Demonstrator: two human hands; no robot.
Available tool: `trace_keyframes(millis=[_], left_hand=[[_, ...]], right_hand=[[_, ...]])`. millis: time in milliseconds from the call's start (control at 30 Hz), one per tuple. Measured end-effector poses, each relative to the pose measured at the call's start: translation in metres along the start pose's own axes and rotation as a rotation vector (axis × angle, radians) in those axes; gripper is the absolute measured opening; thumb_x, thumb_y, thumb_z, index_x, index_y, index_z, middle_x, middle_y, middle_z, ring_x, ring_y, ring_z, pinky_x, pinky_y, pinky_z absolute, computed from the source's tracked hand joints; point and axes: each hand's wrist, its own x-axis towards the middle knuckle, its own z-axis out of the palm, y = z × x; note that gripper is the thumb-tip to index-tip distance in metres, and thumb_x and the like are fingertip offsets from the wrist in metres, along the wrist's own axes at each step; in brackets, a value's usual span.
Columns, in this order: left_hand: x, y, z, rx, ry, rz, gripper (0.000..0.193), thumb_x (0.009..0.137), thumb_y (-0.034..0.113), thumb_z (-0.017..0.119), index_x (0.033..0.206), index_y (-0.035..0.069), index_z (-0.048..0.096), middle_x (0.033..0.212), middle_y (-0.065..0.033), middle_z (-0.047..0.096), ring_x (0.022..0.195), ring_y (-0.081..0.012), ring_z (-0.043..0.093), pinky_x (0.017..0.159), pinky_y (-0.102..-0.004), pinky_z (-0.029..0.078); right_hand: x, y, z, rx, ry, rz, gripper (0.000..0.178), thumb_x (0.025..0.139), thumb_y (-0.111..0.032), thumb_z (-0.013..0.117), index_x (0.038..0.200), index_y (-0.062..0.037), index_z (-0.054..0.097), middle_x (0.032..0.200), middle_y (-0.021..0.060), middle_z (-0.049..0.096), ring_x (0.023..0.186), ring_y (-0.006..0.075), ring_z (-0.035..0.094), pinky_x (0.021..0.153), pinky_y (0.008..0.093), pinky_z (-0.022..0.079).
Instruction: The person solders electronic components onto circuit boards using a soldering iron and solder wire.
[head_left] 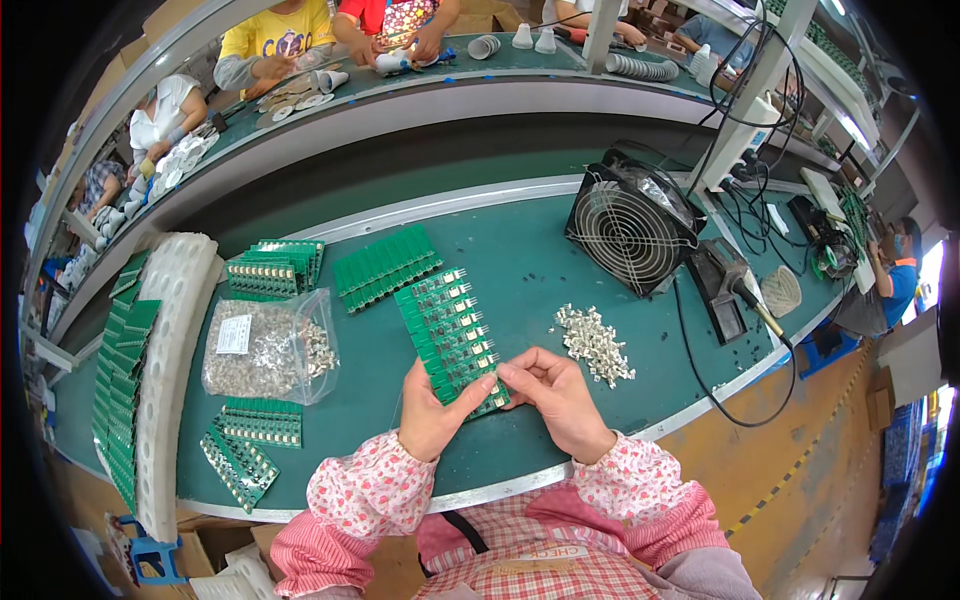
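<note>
A green circuit board panel [450,330] with a row of small white connectors along one side is tilted up over the bench. My left hand [436,408] grips its lower left edge, thumb lying across the face. At the lower right corner my right hand [552,396] pinches with thumb and forefinger; whatever is between the fingertips is too small to make out. To the right of the panel lies a loose pile of small white connectors [595,345]. Another green panel [385,265] rests flat just behind the held one.
A clear bag of connectors [265,350] lies left, with stacked boards [275,268] behind and more boards [262,424] in front. A white foam tray [175,390] stands at far left. A black fan [632,225] and a soldering iron [760,308] with cable sit right. Co-workers sit opposite.
</note>
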Motion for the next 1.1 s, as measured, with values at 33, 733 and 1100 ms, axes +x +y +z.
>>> trace_keyframes(millis=[33,733,1100], left_hand=[[0.000,0.000,0.000,0.000,-0.002,-0.001,0.034,0.079,0.003,0.071,0.108,0.001,0.054,0.099,-0.0042,0.064,0.087,-0.0104,0.061,0.077,-0.0257,0.050],[-0.003,0.001,0.006,0.144,-0.029,0.100,0.036,0.076,0.002,0.073,0.107,0.001,0.054,0.095,-0.0040,0.064,0.084,-0.0103,0.061,0.075,-0.0260,0.051],[0.004,0.001,-0.002,-0.123,0.029,-0.119,0.038,0.078,0.001,0.072,0.111,0.002,0.052,0.100,-0.0042,0.063,0.088,-0.0117,0.061,0.079,-0.0268,0.050]], right_hand=[[-0.001,-0.002,0.004,0.000,0.017,-0.010,0.015,0.090,-0.017,0.063,0.092,-0.0021,0.061,0.085,0.0019,0.063,0.074,0.0056,0.058,0.066,0.0215,0.049],[0.000,0.023,0.004,0.011,0.073,-0.259,0.015,0.090,-0.010,0.062,0.094,0.0001,0.052,0.090,0.0030,0.059,0.082,0.0046,0.055,0.073,0.0196,0.046],[0.013,-0.034,-0.043,-1.561,0.325,-0.846,0.025,0.072,-0.009,0.071,0.095,-0.0081,0.063,0.089,0.0038,0.059,0.094,0.0223,0.051,0.079,0.0362,0.041]])
